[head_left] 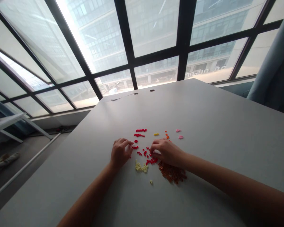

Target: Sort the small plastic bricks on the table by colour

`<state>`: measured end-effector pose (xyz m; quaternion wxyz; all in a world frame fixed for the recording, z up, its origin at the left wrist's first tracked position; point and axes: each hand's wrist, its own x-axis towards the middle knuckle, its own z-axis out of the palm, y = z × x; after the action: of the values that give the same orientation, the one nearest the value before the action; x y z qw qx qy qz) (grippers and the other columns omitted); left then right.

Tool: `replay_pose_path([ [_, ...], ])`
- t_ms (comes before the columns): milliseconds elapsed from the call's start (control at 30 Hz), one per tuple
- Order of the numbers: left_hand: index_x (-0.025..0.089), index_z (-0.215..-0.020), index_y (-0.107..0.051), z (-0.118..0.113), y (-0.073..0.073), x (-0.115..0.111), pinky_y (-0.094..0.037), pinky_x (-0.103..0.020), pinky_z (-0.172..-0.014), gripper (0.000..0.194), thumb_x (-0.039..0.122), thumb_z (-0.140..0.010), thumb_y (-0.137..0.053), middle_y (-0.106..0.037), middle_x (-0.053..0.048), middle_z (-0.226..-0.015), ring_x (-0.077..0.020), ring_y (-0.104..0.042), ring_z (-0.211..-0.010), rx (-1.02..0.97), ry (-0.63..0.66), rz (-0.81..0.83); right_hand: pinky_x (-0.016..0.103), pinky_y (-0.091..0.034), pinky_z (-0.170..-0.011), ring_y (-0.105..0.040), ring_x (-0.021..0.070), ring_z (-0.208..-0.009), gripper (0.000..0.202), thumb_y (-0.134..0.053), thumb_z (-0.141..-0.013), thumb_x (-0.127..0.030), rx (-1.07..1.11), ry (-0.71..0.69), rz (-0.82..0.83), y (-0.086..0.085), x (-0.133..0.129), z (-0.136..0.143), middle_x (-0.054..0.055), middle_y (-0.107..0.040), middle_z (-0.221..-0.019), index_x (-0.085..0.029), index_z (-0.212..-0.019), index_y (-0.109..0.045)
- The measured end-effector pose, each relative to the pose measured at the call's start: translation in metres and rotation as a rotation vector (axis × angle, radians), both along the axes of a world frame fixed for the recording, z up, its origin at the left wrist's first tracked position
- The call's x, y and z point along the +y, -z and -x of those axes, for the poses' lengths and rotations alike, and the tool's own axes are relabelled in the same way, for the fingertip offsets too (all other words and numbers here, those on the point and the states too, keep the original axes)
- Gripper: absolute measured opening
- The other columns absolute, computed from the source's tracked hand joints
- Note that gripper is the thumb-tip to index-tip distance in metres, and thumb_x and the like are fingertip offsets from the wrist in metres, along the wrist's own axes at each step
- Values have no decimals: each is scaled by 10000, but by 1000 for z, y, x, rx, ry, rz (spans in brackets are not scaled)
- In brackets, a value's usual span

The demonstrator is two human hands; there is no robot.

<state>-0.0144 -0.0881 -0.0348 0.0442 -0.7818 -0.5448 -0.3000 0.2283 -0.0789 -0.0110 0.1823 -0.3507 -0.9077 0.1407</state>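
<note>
My left hand (120, 152) rests on the white table at the left of the red bricks. Its index finger and thumb are curved and a little apart, beside a short row of red bricks (135, 147). My right hand (165, 150) reaches in from the right, fingers bent together over loose red bricks (145, 153). Whatever its fingertips hold is hidden. Below the right hand lies a heap of brown bricks (172, 174), partly covered by it. A pile of pale yellow bricks (141, 167) sits between the hands, nearer to me.
Farther back are two rows of red bricks (141, 130), a yellow brick (156, 134), small orange bricks (167, 136) and pink bricks (180, 137). One pale piece (151, 182) lies alone in front. Beyond the table (203, 110) stand large windows; a blue curtain (272, 63) hangs right.
</note>
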Motion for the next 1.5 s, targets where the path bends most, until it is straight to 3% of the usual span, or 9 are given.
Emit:
replay_pose_path([
  [133,215,-836,-702,1,0,1,-458,-399,-824,149,171,-813,-561,-679,-54,-839,-217,-617,-840,50,15,-19,328,-412,-797,-632,174,-779,120,-619,-820,-146,-7,5,-49,-2,-5,1,74,-707,-883,-179,-799,-732],
  [333,220,-836,-699,3,-1,-2,-478,-403,-833,180,212,-861,-521,-693,-57,-840,-216,-629,-840,36,-5,-7,288,-433,-757,-634,156,-765,117,-633,-818,-167,162,38,-38,-7,-5,-1,73,-701,-863,-179,-834,-748],
  [600,238,-978,-704,7,-8,-21,-515,-380,-838,240,256,-900,-478,-711,-67,-937,-216,-650,-893,-5,30,65,350,-424,-811,-636,185,-827,127,-606,-835,-157,204,21,-127,-1,-24,-31,71,-697,-909,-195,-829,-728],
  [700,241,-1010,-698,8,-8,-18,-530,-358,-808,228,237,-867,-521,-696,-67,-931,-207,-653,-856,-22,29,97,352,-410,-796,-629,180,-810,143,-578,-856,-169,207,4,-210,1,-34,-40,77,-689,-943,-199,-831,-715],
  [833,219,-914,-722,9,-7,-6,-540,-306,-715,172,213,-826,-574,-676,-56,-858,-167,-644,-724,-36,42,159,337,-393,-779,-617,168,-796,136,-565,-870,-191,254,17,-273,2,-43,-45,79,-681,-963,-197,-837,-696],
  [1067,202,-802,-723,12,-9,4,-518,-274,-667,106,224,-808,-619,-668,-44,-800,-149,-620,-688,-62,65,208,313,-363,-751,-606,138,-737,131,-553,-890,-223,399,23,-384,6,-43,-48,63,-681,-928,-196,-844,-674],
  [1300,211,-812,-724,10,-11,7,-516,-280,-694,150,317,-820,-618,-671,-44,-823,-150,-620,-712,-114,96,255,301,-375,-752,-620,138,-762,132,-563,-890,-240,391,59,-357,9,-43,-52,62,-683,-925,-199,-844,-681],
  [1500,212,-928,-719,20,-22,-1,-517,-295,-697,206,338,-826,-590,-688,-52,-866,-163,-638,-739,-123,84,341,304,-394,-740,-621,140,-751,150,-545,-901,-248,354,99,-341,14,-43,-57,64,-687,-929,-202,-862,-683],
])
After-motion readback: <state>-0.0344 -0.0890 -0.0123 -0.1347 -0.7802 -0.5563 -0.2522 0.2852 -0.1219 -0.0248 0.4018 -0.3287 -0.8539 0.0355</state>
